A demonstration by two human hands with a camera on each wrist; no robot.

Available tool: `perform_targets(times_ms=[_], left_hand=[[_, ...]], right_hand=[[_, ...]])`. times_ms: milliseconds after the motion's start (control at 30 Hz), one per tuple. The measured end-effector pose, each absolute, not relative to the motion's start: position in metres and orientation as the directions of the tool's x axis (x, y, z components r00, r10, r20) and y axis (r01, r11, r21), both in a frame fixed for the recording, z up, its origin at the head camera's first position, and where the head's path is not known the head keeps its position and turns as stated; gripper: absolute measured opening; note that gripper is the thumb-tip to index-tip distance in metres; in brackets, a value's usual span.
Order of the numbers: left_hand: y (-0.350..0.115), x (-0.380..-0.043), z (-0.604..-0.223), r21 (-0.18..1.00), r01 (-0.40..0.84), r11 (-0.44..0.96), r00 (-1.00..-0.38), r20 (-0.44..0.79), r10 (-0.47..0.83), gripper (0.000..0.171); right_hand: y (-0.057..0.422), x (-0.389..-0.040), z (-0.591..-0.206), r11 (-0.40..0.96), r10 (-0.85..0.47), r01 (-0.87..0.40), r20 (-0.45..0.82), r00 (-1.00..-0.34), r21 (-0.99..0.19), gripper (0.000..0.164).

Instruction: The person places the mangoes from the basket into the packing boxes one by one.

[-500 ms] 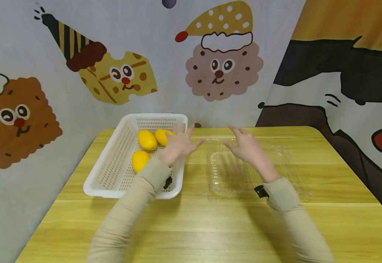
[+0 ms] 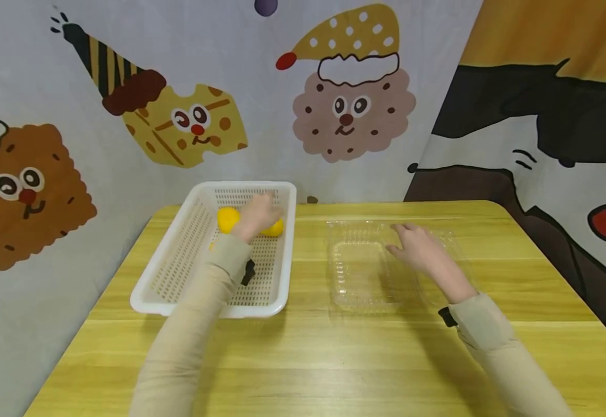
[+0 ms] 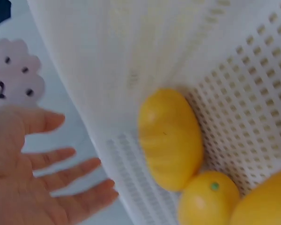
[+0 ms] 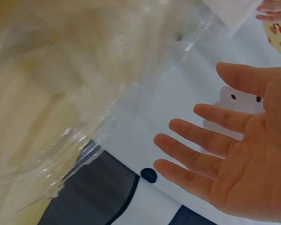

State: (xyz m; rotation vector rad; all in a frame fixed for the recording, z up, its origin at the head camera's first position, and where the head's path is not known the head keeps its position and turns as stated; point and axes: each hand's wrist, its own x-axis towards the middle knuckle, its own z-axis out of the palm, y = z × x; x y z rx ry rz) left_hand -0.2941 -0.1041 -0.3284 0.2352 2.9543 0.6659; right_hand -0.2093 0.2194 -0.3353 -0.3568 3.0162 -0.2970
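Yellow fruits lie in the far part of a white basket: one shows left of the left hand, another shows partly from under its right side, and a sliver of yellow peeks out beside the wrist. The left wrist view shows three close together, an oblong one touching a rounder one with a green stem spot, and a third cut off by the frame's edge. The left hand is over the basket, its fingers spread and slightly bent, gripping nothing and apart from the fruits in the wrist view. The right hand hovers over the clear box, fingers spread and holding nothing; whether it touches the plastic cannot be told from the head view. The box lies right of the basket, well apart from it, on a wood-grain table. Both arms wear beige sleeves, and a black piece shows at each wrist. Behind the table hangs a pale backdrop printed with a cheese and biscuits with cartoon faces.
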Motion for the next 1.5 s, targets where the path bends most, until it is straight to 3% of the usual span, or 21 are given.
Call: perform_targets(times_ms=[233, 467, 633, 1000, 1500], left_hand=[[-0.114, -0.309, -0.338, 0.358, 0.204, 0.911, -0.954, -0.137, 0.268, 0.062], [-0.120, -0.320, -0.354, 0.226, 0.254, 0.941, -0.919, -0.246, 0.307, 0.069], [-0.124, -0.321, -0.366, 0.149, 0.318, 0.936, -0.913, -0.218, 0.345, 0.065], [-0.126, -0.318, -0.371, 0.035, 0.269, 0.962, -0.946, -0.180, 0.271, 0.067], [-0.129, -0.313, -0.373, 0.088, 0.226, 0.970, -0.917, -0.318, 0.242, 0.073]], right_hand=[[0.231, -0.201, -0.352, 0.969, -0.210, -0.192, -0.109, -0.972, -0.155, 0.061], [0.234, -0.199, -0.360, 0.967, -0.185, -0.155, -0.137, -0.973, -0.203, 0.064], [0.235, -0.199, -0.367, 0.952, -0.186, -0.142, -0.142, -0.972, -0.272, 0.066], [0.236, -0.199, -0.380, 0.925, -0.157, -0.080, -0.183, -0.970, -0.372, 0.070], [0.238, -0.202, -0.386, 0.941, -0.141, -0.074, -0.181, -0.973, -0.331, 0.072]])
